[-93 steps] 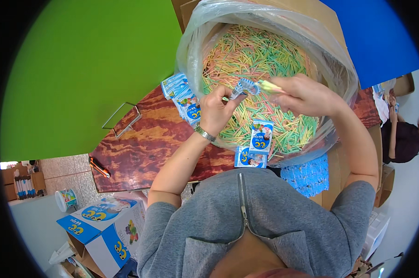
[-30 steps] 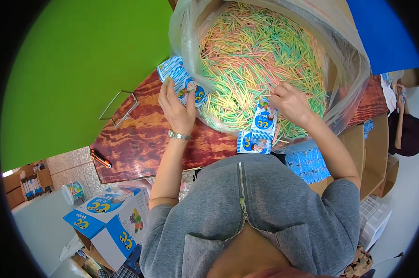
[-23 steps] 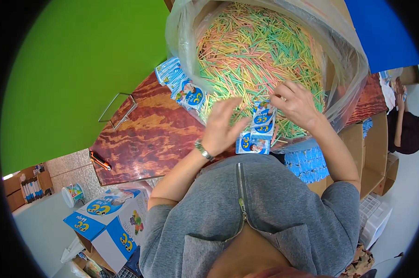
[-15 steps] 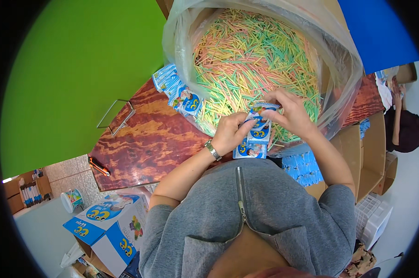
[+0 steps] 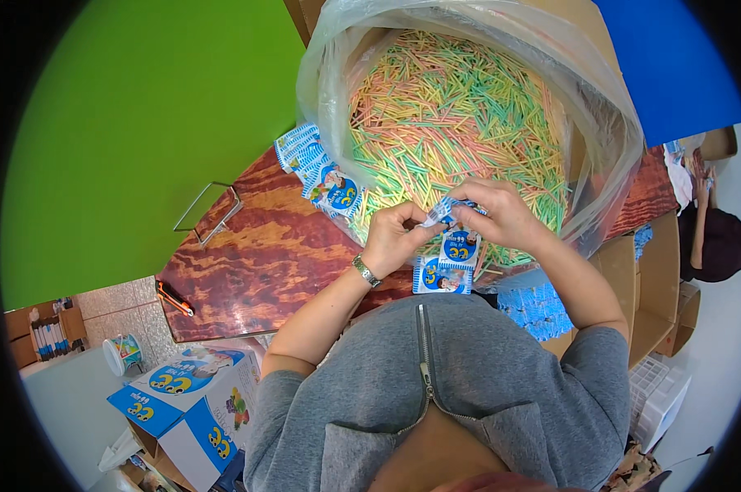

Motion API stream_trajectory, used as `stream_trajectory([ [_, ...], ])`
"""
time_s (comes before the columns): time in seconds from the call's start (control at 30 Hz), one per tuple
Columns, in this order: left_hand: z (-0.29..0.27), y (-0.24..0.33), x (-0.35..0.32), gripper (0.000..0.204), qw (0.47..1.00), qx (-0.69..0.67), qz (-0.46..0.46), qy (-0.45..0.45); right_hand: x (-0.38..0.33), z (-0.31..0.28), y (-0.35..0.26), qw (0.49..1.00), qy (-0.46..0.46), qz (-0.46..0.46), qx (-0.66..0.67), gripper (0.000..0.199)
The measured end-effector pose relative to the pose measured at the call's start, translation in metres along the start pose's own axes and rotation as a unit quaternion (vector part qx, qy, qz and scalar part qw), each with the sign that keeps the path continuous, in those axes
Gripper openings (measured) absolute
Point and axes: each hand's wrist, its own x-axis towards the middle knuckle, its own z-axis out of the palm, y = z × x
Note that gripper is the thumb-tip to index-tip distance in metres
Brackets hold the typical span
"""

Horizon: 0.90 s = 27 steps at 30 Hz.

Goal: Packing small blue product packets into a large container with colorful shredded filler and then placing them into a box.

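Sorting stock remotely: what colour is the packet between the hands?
Blue and white packet, pinched by both hands; head view shows it best.

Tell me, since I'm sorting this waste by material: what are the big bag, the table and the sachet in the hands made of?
Bag: thin clear plastic film, judging by its glossy wrinkles and see-through wall. Table: wood or wood-look laminate, reddish-brown with a bold grain and a sheen. Sachet pinched between left hand and right hand: probably printed plastic film or coated paper; it is too small to tell.

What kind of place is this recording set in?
Probably a small packing workshop: a large plastic bag of coloured sticks, stacks of blue-and-white sachets on a wooden worktable, and printed cartons on the floor.
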Motion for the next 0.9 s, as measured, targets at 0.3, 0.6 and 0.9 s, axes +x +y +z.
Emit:
stream_trajectory([
  [0.3,-0.009,0.006,0.003,0.023,0.996,0.051,0.065,0.038,0.078,-0.04,0.113,0.91,-0.072,0.148,-0.38,0.03],
  [0.6,-0.014,0.002,0.0,0.024,0.998,0.021,0.04,0.046,0.102,-0.018,0.112,0.842,-0.169,0.22,-0.462,0.033],
  [0.9,-0.012,0.003,0.004,0.018,0.998,0.017,0.052,0.025,0.105,-0.005,0.124,0.812,-0.186,0.2,-0.515,0.032],
])
